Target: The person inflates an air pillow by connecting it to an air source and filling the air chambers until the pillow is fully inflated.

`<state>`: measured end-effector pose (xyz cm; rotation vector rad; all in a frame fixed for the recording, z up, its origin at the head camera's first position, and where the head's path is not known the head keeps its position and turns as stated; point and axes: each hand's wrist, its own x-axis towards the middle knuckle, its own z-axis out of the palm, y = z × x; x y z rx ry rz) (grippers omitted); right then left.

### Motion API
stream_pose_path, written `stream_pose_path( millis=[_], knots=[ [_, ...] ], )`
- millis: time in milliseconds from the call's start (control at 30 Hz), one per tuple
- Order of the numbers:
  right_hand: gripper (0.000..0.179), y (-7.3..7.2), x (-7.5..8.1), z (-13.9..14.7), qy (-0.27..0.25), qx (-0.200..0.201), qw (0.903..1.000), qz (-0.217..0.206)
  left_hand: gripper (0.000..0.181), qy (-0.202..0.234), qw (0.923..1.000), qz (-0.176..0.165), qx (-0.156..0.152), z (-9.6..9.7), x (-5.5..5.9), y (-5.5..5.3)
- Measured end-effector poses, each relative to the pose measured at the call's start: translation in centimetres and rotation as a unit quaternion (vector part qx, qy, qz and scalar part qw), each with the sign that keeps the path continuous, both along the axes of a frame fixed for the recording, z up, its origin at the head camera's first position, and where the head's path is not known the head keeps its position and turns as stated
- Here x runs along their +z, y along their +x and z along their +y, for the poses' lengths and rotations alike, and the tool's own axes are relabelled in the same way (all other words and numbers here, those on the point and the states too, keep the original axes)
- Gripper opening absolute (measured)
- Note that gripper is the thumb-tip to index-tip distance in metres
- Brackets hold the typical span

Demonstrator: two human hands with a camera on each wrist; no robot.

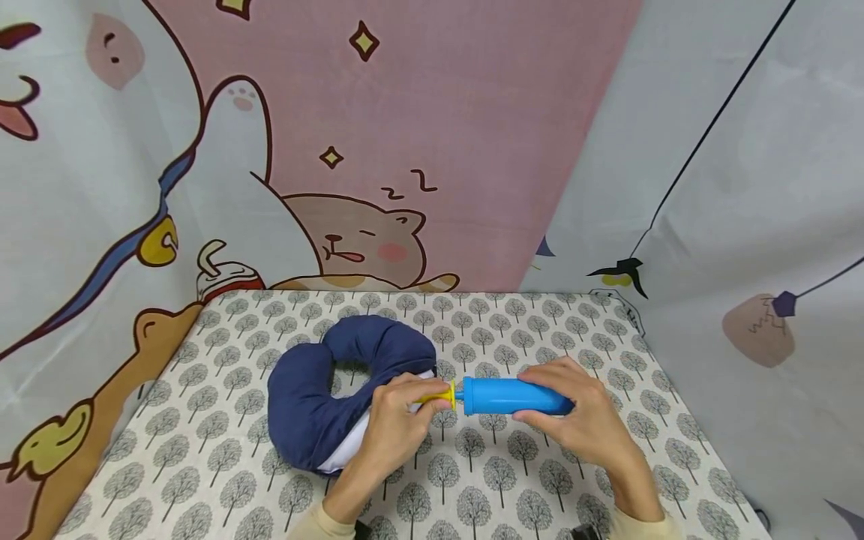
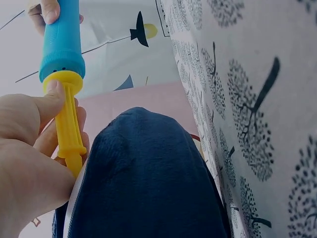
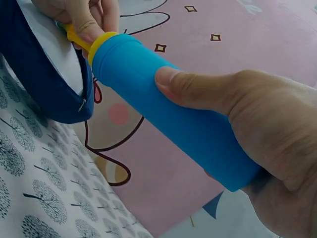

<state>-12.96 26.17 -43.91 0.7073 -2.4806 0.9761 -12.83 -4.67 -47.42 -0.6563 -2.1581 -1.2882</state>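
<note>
A hand air pump has a blue barrel [image 1: 506, 395] and a yellow ribbed nozzle end [image 2: 68, 119]. It lies level above the table, pointing left. My right hand [image 1: 586, 409] grips the barrel near its right end, thumb along the near side in the right wrist view. My left hand [image 1: 394, 424] pinches the yellow end close to a navy U-shaped neck pillow [image 1: 293, 401]. A short blue rod [image 1: 460, 395] shows between yellow flange and barrel in the head view. The nozzle's tip meets the pillow's white edge [image 1: 351, 441]; whether it enters is hidden.
The pillow rests on a table covered with tree-print cloth [image 1: 499, 476]. Behind and beside it hang cartoon-printed curtains [image 1: 486, 150], the right one [image 1: 756, 225] close to the table's side.
</note>
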Motion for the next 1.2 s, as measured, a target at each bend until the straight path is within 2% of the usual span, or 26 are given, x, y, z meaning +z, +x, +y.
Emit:
stream_pose_path(
  millis=[200, 367, 600, 767, 1033, 1200],
  knots=[
    [0.061, 0.1, 0.1, 1.6, -0.018, 0.004, 0.9998, -0.004, 0.026, -0.007, 1.0000, 0.002, 0.000, -0.1, -0.1, -0.1],
    [0.063, 0.4, 0.1, 3.5, -0.008, -0.023, 0.9997, -0.006, 0.027, -0.008, 1.0000, 0.004, 0.000, -0.2, -0.1, -0.2],
    [0.061, 0.9, 0.7, 5.9, 0.010, -0.067, 0.9966, -0.047, 0.027, -0.010, 0.9999, 0.009, 0.004, -0.3, -0.3, -0.3],
    [0.063, 1.0, 0.9, 7.2, 0.009, -0.083, 0.9953, -0.048, 0.027, -0.011, 0.9997, 0.020, 0.012, -0.5, -0.3, -0.5],
    [0.065, 1.2, 1.2, 8.2, -0.009, -0.090, 0.9946, -0.051, 0.025, -0.014, 0.9995, 0.021, 0.019, -0.8, -0.1, -0.5],
    [0.065, 1.3, 1.2, 7.7, -0.025, -0.087, 0.9953, -0.034, 0.026, -0.013, 0.9995, 0.017, 0.022, -0.7, 0.0, -0.5]
  ],
)
